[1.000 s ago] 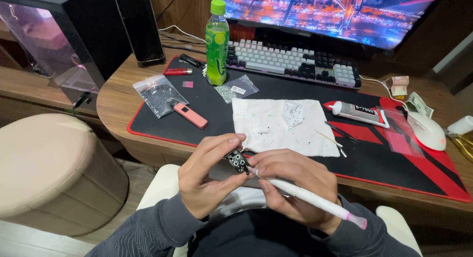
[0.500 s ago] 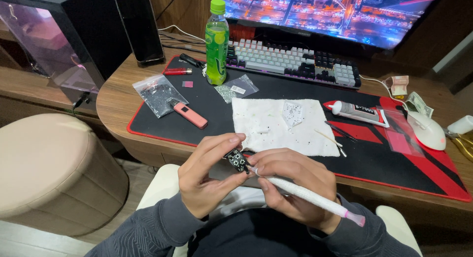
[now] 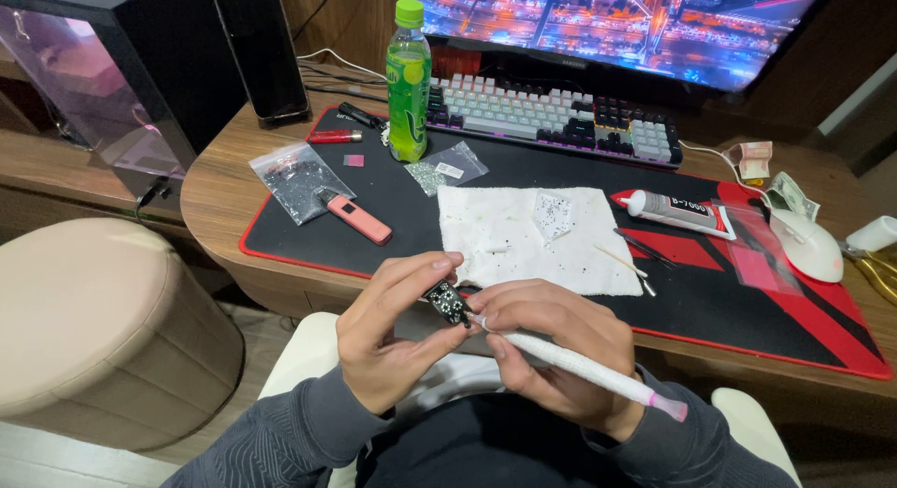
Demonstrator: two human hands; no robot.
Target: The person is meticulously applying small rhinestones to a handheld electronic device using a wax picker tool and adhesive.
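My left hand (image 3: 392, 334) pinches a small black piece studded with tiny rhinestones (image 3: 448, 303) between thumb and fingers, just in front of the desk edge. My right hand (image 3: 561, 348) grips a white pen-like tool with a pink end (image 3: 589, 368), its tip touching the studded piece. Both hands sit close together above my lap. On the desk behind them lies a white paper towel (image 3: 537, 240) with a small pile of rhinestones (image 3: 555, 214) on it.
A black and red desk mat (image 3: 794, 310) carries a glue tube (image 3: 677, 209), a pink lighter-shaped stick (image 3: 355, 217), two small plastic bags (image 3: 299, 179), a green bottle (image 3: 408, 81), a keyboard (image 3: 551, 119) and a white mouse (image 3: 808, 245). A phone (image 3: 262, 49) stands upright. A beige stool (image 3: 103, 329) stands at left.
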